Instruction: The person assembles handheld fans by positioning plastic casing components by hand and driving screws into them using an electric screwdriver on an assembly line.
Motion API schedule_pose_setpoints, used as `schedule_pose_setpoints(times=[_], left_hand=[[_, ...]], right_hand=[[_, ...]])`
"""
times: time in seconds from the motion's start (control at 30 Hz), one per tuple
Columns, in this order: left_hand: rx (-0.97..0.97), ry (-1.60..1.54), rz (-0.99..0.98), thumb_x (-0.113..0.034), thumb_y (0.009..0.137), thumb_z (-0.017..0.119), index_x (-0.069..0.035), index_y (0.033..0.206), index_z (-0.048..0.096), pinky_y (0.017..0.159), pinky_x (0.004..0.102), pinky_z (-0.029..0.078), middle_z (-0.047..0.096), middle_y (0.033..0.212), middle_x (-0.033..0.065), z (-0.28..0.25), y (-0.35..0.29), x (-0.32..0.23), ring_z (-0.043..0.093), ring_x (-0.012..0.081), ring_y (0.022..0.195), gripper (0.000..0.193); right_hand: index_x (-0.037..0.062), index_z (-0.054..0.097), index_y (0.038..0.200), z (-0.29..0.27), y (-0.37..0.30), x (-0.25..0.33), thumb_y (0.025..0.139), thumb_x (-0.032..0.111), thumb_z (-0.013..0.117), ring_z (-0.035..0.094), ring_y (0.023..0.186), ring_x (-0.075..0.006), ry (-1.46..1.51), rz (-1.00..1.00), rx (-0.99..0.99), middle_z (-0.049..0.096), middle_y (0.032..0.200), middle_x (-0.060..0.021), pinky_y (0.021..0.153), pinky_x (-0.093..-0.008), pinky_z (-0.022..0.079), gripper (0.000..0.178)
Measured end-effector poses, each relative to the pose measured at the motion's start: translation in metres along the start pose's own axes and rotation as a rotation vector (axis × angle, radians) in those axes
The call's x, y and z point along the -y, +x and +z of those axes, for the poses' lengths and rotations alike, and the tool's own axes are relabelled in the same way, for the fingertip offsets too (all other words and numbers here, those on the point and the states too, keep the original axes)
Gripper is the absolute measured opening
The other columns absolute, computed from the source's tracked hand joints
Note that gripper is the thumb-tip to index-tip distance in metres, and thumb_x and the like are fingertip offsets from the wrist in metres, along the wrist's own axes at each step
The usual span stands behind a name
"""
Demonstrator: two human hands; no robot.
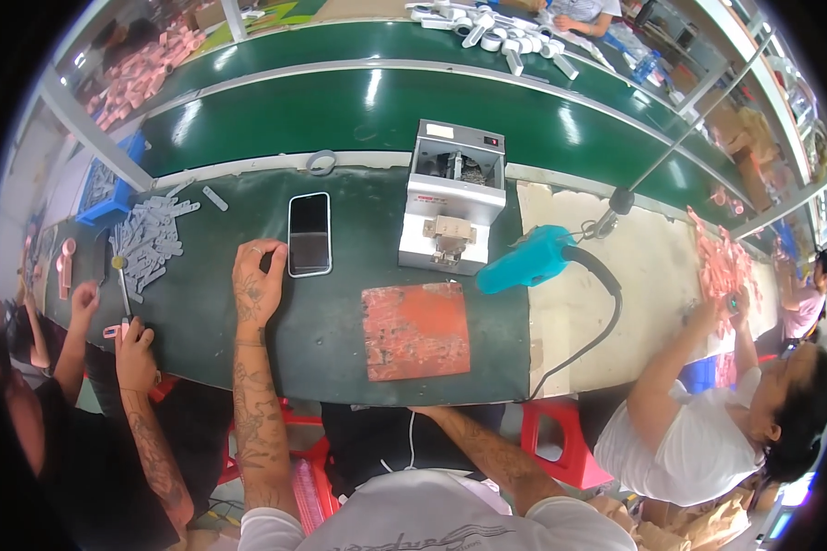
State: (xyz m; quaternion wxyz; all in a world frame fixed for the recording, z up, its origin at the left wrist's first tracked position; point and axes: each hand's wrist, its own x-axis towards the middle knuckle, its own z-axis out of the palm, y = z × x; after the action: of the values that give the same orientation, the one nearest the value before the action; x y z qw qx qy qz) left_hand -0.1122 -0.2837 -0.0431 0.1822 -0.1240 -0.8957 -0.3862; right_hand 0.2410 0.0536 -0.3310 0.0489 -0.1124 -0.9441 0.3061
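Phone (309, 234) lain flat on the desk (202, 312).
Left grip (257, 280) is rested loosely curled, empty, just beside it; right grip is hidden below the desk edge.

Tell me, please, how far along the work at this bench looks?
Barely begun, it seems. Done: nothing finished shows; the orange pad lies bare. In hand: the left hand rests on the green mat beside the phone, seemingly holding nothing; the right hand is hidden below the table edge. Left: the blue power tool lies unheld and the grey parts sit heaped.
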Motion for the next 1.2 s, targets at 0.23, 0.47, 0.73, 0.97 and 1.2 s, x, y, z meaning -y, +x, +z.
schedule_pose_setpoints(times=[0.23, 0.47, 0.73, 0.97, 1.2], left_hand=[[0.020, 0.026, -0.006, -0.023, 0.100, 0.072, -0.003, 0.101, 0.077, 0.101, 0.0430, 0.051, 0.075, 0.108, 0.0125, 0.001, 0.001, 0.000, 0.066, 0.0338, 0.112, 0.021], [0.023, 0.036, 0.009, -0.023, 0.100, 0.072, -0.003, 0.101, 0.077, 0.101, 0.0432, 0.051, 0.076, 0.107, 0.0117, -0.001, 0.002, 0.001, 0.066, 0.0333, 0.112, 0.021], [0.008, 0.032, 0.001, -0.023, 0.100, 0.072, -0.003, 0.101, 0.077, 0.101, 0.0432, 0.051, 0.076, 0.108, 0.0114, 0.000, 0.001, -0.003, 0.065, 0.0331, 0.113, 0.020], [0.007, 0.029, 0.009, -0.022, 0.100, 0.072, -0.004, 0.101, 0.077, 0.101, 0.0432, 0.051, 0.076, 0.108, 0.0108, 0.001, 0.000, 0.000, 0.065, 0.0329, 0.112, 0.019], [-0.009, 0.017, 0.010, -0.022, 0.099, 0.072, -0.004, 0.101, 0.076, 0.101, 0.0432, 0.051, 0.076, 0.107, 0.0105, 0.002, -0.001, 0.003, 0.065, 0.0326, 0.112, 0.018]], right_hand=[[0.0017, 0.073, 0.112, 0.003, 0.001, 0.002, 0.105, 0.026, 0.061, 0.068, 0.099, -0.0323, 0.016, -0.010, 0.016, 0.073, 0.108, -0.0187, 0.087, -0.0499, 0.054, 0.028], [0.0019, 0.073, 0.112, 0.010, 0.004, 0.010, 0.105, 0.026, 0.061, 0.068, 0.099, -0.0321, 0.040, -0.032, 0.046, 0.073, 0.107, -0.0185, 0.086, -0.0498, 0.054, 0.028], [0.0021, 0.072, 0.111, 0.019, 0.018, 0.021, 0.105, 0.026, 0.061, 0.068, 0.098, -0.0319, 0.072, -0.074, 0.071, 0.073, 0.107, -0.0183, 0.086, -0.0498, 0.054, 0.028], [0.0023, 0.072, 0.111, 0.024, 0.024, 0.027, 0.105, 0.026, 0.061, 0.068, 0.098, -0.0317, 0.093, -0.097, 0.094, 0.073, 0.106, -0.0182, 0.086, -0.0497, 0.054, 0.027], [0.0025, 0.072, 0.110, 0.033, 0.031, 0.040, 0.104, 0.026, 0.061, 0.067, 0.097, -0.0315, 0.124, -0.134, 0.132, 0.073, 0.106, -0.0181, 0.085, -0.0496, 0.054, 0.027]])
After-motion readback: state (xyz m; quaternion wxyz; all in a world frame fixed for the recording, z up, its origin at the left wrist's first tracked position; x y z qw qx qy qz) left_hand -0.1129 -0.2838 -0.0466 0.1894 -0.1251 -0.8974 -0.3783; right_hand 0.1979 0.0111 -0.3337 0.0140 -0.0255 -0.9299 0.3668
